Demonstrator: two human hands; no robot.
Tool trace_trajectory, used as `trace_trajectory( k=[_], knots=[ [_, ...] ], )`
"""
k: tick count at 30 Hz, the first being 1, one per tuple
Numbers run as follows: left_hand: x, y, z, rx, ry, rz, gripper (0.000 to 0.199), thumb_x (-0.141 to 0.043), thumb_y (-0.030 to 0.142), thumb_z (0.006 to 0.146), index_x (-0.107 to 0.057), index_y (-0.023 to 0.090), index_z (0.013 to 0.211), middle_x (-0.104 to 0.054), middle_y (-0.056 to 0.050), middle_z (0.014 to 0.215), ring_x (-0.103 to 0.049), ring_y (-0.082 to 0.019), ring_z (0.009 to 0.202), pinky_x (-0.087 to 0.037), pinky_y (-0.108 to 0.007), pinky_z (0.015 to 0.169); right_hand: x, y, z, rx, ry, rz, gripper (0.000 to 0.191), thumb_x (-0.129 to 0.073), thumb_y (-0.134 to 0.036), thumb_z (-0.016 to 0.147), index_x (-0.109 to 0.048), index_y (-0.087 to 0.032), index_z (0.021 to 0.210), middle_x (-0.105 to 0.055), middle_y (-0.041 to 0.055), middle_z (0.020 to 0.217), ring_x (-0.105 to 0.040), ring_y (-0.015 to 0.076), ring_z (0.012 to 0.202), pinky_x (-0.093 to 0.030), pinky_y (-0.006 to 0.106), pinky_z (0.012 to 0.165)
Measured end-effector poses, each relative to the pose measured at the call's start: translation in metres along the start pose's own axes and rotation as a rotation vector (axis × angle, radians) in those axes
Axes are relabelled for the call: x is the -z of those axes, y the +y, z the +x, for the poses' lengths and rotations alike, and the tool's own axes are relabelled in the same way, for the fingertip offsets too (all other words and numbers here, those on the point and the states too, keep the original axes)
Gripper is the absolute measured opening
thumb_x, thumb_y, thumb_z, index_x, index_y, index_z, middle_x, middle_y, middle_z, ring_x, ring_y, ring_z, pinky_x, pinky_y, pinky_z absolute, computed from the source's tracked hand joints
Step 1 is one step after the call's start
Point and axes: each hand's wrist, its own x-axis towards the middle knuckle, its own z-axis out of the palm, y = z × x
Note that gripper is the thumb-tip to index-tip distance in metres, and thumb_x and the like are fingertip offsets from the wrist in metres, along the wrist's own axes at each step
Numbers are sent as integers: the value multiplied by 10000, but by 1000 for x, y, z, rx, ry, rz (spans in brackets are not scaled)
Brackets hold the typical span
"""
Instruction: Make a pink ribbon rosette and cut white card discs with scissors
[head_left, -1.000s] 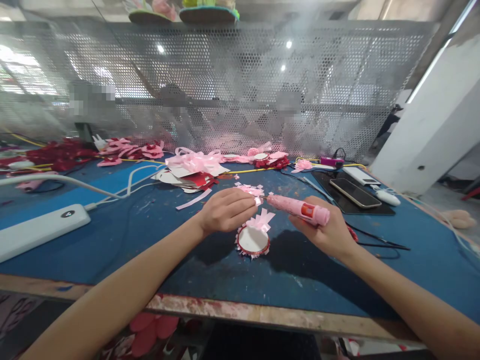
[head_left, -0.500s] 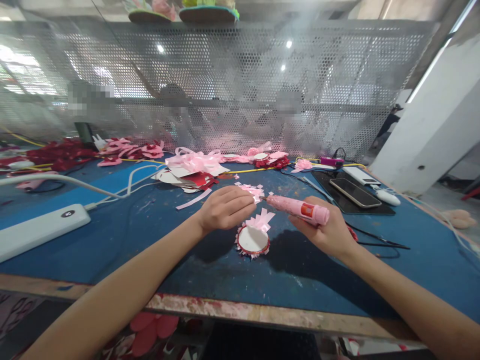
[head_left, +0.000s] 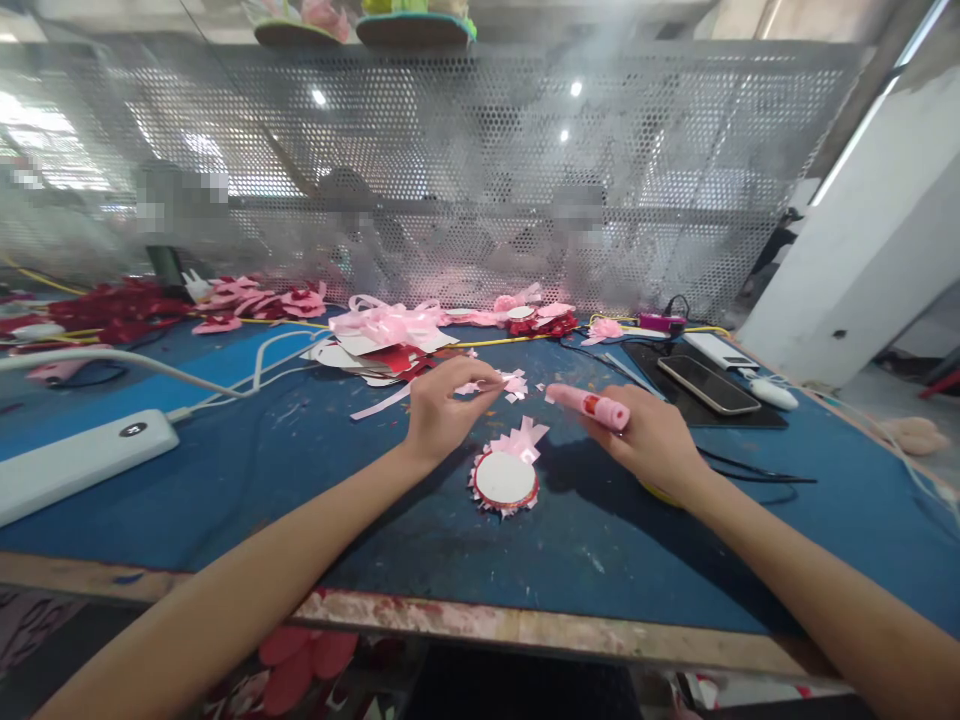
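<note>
A pink glue gun is gripped in my right hand, its nozzle pointing left. My left hand has its thumb and forefinger pinched together over small pink ribbon pieces; whatever lies between the fingertips is too small to make out. Just below, between both hands, a round white disc with a red rim and pink ribbon ends around it lies flat on the blue table. Pink ribbon loops stand up at its upper edge. Neither hand touches the disc.
Pink ribbon and white and red cards are piled behind my left hand. A phone lies on a dark tablet at the right. A white power strip with cables lies at the left. Behind stands a perforated metal screen.
My left hand has turned, its pinched fingertips now showing. The glue gun in my right hand has drawn back from the left hand and turned slightly. The disc has stayed in place.
</note>
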Motion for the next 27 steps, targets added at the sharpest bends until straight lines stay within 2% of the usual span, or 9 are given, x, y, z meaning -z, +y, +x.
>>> trace_trajectory(
  k=[5,7,12,14,17,19,21,24,27],
  knots=[
    [-16,2,-2,642,-58,-537,198,-792,240,594,-672,152,724,-664,-10,691,-584,-84,600,-494,-194,582,-15,56,15,-293,54,259,321,-522,-457,786,-655,-199,923,-644,54,708,-571,210,663,-366,280,551],
    [-18,0,-3,837,-85,-722,154,-776,163,617,-679,139,733,-672,-14,720,-597,-64,627,-508,-165,613,-21,75,17,-404,59,319,322,-553,-466,749,-659,-165,798,-605,42,596,-549,198,574,-370,285,521],
    [-18,-3,-2,1003,-91,-895,56,-677,72,723,-699,104,763,-694,-66,797,-644,-91,742,-539,-165,700,-31,89,17,-417,-4,337,294,-669,-456,640,-594,-173,669,-566,15,557,-514,172,515,-397,293,525],
    [-17,-2,-2,1007,-99,-899,72,-677,83,730,-704,108,792,-694,-70,814,-641,-92,741,-539,-167,686,-25,79,17,-448,130,320,358,-675,-463,640,-589,-164,817,-599,43,720,-549,194,646,-439,321,619],
    [-19,0,-4,1007,-94,-901,112,-675,62,724,-704,131,808,-690,-44,800,-594,-49,626,-507,-138,589,-9,50,16,-511,617,268,430,-653,-439,682,-522,-169,991,-547,97,1000,-526,228,902,-426,386,817],
    [-22,3,-7,1001,-116,-952,141,-658,26,723,-695,136,803,-683,-27,763,-559,-32,560,-482,-128,543,0,25,13,-429,790,360,340,-630,-376,734,-495,-200,991,-525,74,1007,-519,195,896,-423,357,828],
    [-25,8,-11,983,-168,-1040,160,-659,2,710,-680,130,803,-673,-19,720,-571,-41,557,-494,-139,565,2,0,10,-338,676,613,227,-627,-341,752,-495,-217,890,-529,23,840,-525,154,732,-447,305,706],
    [-28,17,-17,958,-211,-1147,193,-687,3,687,-646,135,821,-664,-13,695,-622,-73,613,-529,-178,650,-10,-30,3,-265,190,1021,234,-690,-304,706,-531,-222,857,-545,-5,763,-537,133,681,-454,274,647],
    [-30,25,-24,950,-252,-1190,143,-686,47,716,-613,125,811,-674,-39,717,-650,-95,666,-534,-188,683,-27,-47,-2,-270,-69,1312,307,-754,-279,640,-571,-225,881,-579,-16,762,-551,123,688,-468,266,653]
  ],
)
